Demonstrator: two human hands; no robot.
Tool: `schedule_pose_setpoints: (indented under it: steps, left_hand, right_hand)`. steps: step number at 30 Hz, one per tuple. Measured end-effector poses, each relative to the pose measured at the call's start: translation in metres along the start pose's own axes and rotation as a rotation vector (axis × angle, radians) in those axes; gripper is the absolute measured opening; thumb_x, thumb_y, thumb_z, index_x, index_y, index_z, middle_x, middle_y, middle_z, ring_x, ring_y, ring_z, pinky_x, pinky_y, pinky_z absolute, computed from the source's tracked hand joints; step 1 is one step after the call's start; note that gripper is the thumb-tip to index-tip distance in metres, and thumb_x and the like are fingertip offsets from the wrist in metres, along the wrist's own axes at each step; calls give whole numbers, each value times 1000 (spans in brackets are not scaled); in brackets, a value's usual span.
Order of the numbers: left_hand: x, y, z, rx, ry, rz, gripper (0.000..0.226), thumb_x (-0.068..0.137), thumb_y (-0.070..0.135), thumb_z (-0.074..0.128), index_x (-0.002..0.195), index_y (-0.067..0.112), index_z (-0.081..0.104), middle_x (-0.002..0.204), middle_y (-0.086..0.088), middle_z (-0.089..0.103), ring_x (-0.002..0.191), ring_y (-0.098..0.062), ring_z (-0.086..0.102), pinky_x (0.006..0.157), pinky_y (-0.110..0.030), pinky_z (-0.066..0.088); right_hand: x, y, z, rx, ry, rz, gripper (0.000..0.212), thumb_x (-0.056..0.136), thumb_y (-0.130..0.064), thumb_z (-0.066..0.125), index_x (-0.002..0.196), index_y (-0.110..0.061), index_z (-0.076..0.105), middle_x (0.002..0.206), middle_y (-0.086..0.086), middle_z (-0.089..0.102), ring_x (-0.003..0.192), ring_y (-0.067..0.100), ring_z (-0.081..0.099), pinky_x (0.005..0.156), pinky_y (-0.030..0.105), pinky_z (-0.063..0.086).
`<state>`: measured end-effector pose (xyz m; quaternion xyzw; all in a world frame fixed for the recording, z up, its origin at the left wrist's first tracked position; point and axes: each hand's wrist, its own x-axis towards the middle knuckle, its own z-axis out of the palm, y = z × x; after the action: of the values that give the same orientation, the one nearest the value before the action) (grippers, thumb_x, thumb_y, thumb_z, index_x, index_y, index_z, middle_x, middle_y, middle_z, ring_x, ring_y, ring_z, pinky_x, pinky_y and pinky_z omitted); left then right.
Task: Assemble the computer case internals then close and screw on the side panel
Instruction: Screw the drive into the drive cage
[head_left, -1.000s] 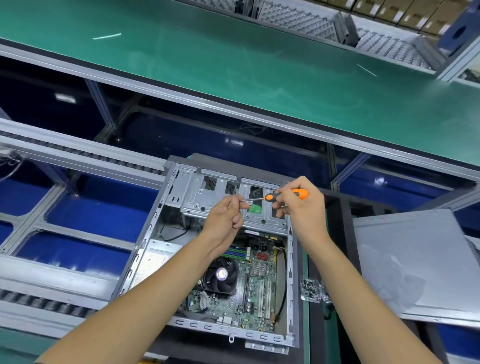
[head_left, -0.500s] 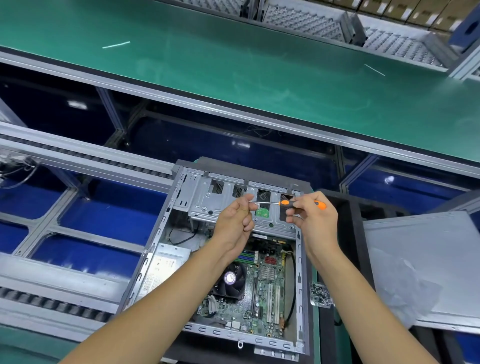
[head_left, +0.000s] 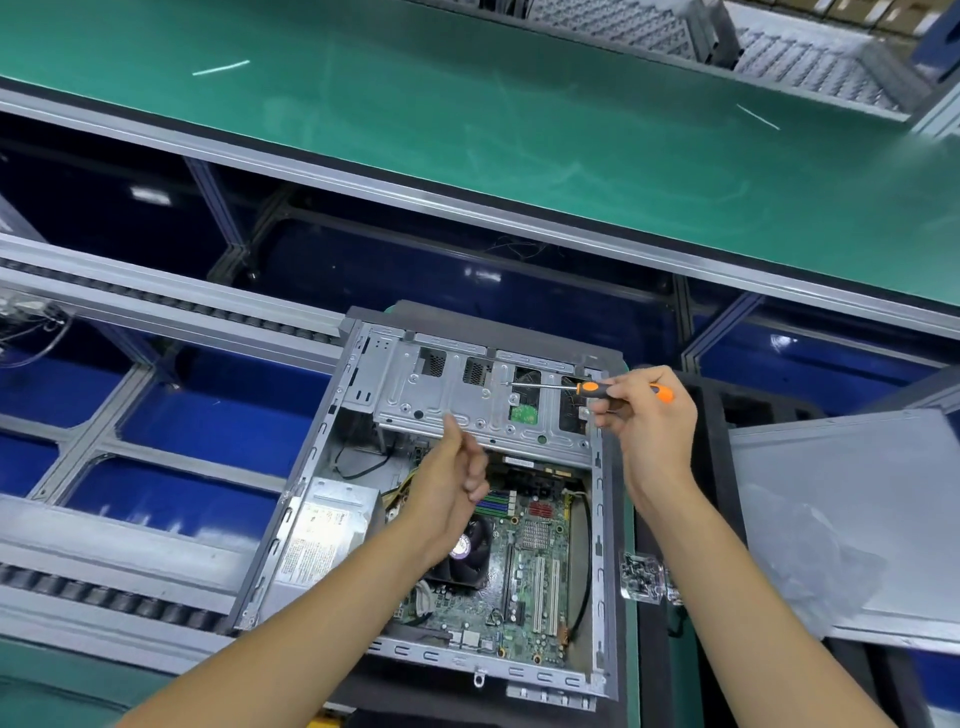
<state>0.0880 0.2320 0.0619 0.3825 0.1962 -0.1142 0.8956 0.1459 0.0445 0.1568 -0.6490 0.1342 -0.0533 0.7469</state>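
The open computer case (head_left: 332, 441) lies flat with its motherboard (head_left: 535, 571), CPU fan and power supply (head_left: 327, 535) exposed. A metal drive cage (head_left: 467, 405) spans its far end. My right hand (head_left: 649, 415) grips an orange-and-black screwdriver (head_left: 587, 388), its shaft lying nearly level with the tip pointing left at the cage top. My left hand (head_left: 452, 483) hovers over the near edge of the cage, fingers loosely curled, holding nothing that I can see. The grey side panel (head_left: 852, 519) lies flat to the right of the case.
A small clear box of screws (head_left: 641, 577) sits just right of the case. A crumpled clear plastic bag (head_left: 815, 566) lies on the side panel. A green conveyor belt (head_left: 467, 114) runs behind, with roller rails (head_left: 156, 301) on the left.
My left hand has let go of the screwdriver tip and dropped back toward me. The right hand with the screwdriver has shifted slightly right.
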Motion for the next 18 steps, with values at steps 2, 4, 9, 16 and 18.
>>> schedule_pose_setpoints:
  steps: [2,4,9,16,18]
  left_hand:
    - [-3,-11,-12,75,59,-52,38,93,54,54,86,17,51,60,3,37,53,-11,25,48,-23,25]
    - [-2,-20,-18,166,88,-111,36,89,50,65,99,17,54,60,4,38,53,-11,27,48,-23,25]
    - [15,-20,-6,349,74,-155,60,75,60,82,100,20,45,60,8,41,56,-10,31,53,-24,29]
    - [43,-18,6,569,160,-218,120,29,103,62,128,35,67,106,5,55,104,-15,62,103,-38,43]
    - [46,-19,5,573,97,-230,95,30,103,61,110,53,69,118,4,57,98,-7,59,105,-38,40]
  right_hand:
    - [6,1,-3,-55,15,-32,9,78,-4,63,82,-6,56,77,12,70,58,24,65,51,31,52]
    - [11,2,-5,-132,23,-77,12,83,-2,62,88,-7,54,77,13,71,58,26,66,51,34,54]
    - [21,3,0,-301,-9,-174,16,85,2,61,90,-8,49,77,15,68,58,24,65,51,31,53]
    - [30,5,8,-389,-57,-197,19,85,-1,62,85,-13,47,73,10,67,59,24,65,52,34,53]
    - [33,7,10,-408,-58,-199,21,86,-2,63,84,-16,47,74,11,67,60,25,66,53,35,53]
